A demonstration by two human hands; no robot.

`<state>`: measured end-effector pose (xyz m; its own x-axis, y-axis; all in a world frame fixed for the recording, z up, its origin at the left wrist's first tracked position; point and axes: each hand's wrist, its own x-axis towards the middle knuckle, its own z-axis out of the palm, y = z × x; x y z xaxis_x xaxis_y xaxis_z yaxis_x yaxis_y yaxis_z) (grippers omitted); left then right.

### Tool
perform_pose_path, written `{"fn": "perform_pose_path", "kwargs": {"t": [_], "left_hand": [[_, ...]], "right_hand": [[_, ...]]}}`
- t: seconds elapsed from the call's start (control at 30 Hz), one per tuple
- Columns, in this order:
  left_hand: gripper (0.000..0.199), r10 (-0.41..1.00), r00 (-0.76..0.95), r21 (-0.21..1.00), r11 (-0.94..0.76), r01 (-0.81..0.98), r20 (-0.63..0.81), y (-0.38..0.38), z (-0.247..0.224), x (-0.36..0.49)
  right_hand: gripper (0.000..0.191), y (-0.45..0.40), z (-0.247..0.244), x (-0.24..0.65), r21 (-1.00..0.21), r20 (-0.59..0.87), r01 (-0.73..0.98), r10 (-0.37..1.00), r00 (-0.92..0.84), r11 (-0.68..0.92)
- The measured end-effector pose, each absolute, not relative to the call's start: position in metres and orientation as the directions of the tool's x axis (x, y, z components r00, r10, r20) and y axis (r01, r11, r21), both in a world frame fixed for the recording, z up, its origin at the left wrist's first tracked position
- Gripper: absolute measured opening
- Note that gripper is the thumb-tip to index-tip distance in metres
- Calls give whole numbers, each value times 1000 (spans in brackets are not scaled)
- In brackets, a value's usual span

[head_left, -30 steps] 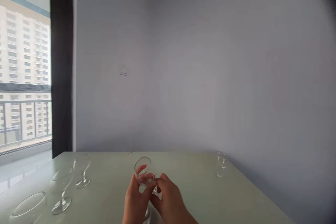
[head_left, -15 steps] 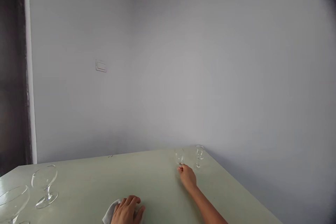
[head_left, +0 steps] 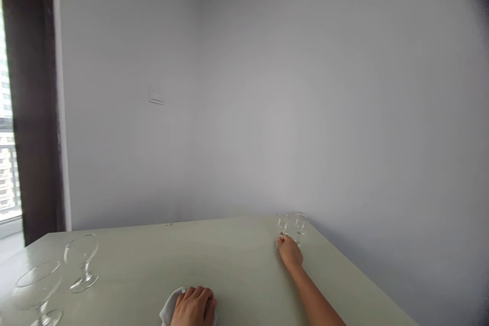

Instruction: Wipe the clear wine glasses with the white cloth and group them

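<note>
Before grey walls (head_left: 324, 112), our right hand (head_left: 290, 252) held a glass (head_left: 283, 222) upright near the far right corner of the pale green counter (head_left: 229, 260); our left hand (head_left: 194, 307) lay on a cloth (head_left: 168, 305), its grip unclear.

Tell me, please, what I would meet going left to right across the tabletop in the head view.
Nearer left-side glass, farther left-side glass, left hand over a pale cloth, held glass with the right hand at its stem, rightmost glass.
</note>
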<state>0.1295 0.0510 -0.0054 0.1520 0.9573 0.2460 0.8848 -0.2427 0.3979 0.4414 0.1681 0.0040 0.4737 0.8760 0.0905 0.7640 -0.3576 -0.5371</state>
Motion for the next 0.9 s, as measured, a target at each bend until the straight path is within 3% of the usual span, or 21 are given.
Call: {"fn": "perform_pose_path", "kwargs": {"t": [0.17,0.27,0.43,0.5,0.57,0.67,0.77,0.83,0.9], "left_hand": [[19,930,-22,706,-263,657,367,45,-2,129],[25,919,-157,805,-224,549,362,45,-1,126],[26,883,-324,905,-213,367,339,41,13,118],[23,868,-348,914,-240,327,353,35,24,115],[21,860,-359,916,-260,304,363,25,32,112],[20,840,-399,930,-325,170,367,3,31,103],[28,780,-517,916,-400,22,353,-20,18,75],[35,710,-641,934,-356,29,291,-36,10,41],[43,601,-783,978,-201,46,161,-49,8,-2]], "right_hand": [[30,150,13,440,-579,87,721,851,518,-380],[32,134,18,422,-616,102,720,875,473,-318],[13,83,19,328,-653,204,747,979,14,125],[24,59,19,287,-626,271,669,916,-296,401],[36,41,21,259,-536,288,632,825,-486,559],[25,32,26,240,-465,224,739,872,-435,488],[41,41,26,233,-438,118,824,932,-343,359],[38,50,21,228,-427,58,837,934,-353,343],[24,56,14,222,-514,36,794,933,-358,325]]}}
